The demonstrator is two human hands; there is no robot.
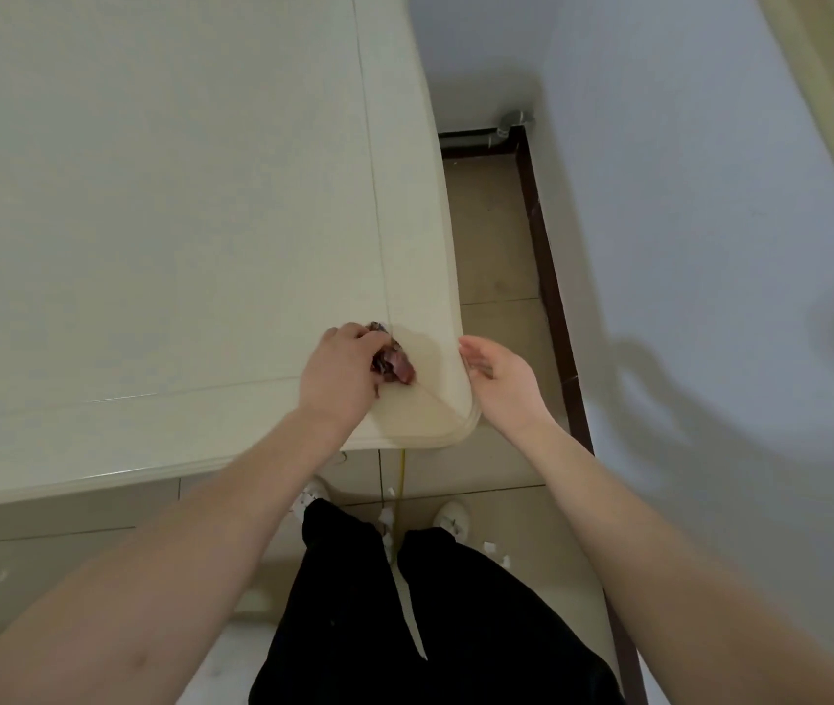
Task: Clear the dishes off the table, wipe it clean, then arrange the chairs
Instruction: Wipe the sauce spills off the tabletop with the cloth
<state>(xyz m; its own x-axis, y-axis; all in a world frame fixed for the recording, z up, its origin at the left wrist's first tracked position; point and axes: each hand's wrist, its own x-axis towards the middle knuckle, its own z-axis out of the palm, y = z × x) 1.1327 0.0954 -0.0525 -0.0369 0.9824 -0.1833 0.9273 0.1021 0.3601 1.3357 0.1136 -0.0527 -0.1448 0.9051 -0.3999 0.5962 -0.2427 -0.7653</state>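
Observation:
A cream table (160,206) fills the upper left, with its near right corner just in front of me. My left hand (341,371) grips a small dark reddish wad, a cloth or scraps (394,366), pressed on the tabletop close to that corner. My right hand (499,379) is held open and cupped, palm up, right against the table's right edge beside the corner. Nothing lies in the right palm.
A white wall (684,195) with a dark brown skirting board (547,277) runs close along the table's right side, leaving a narrow strip of tiled floor (496,256). Small white scraps (496,552) lie on the floor around my white shoes.

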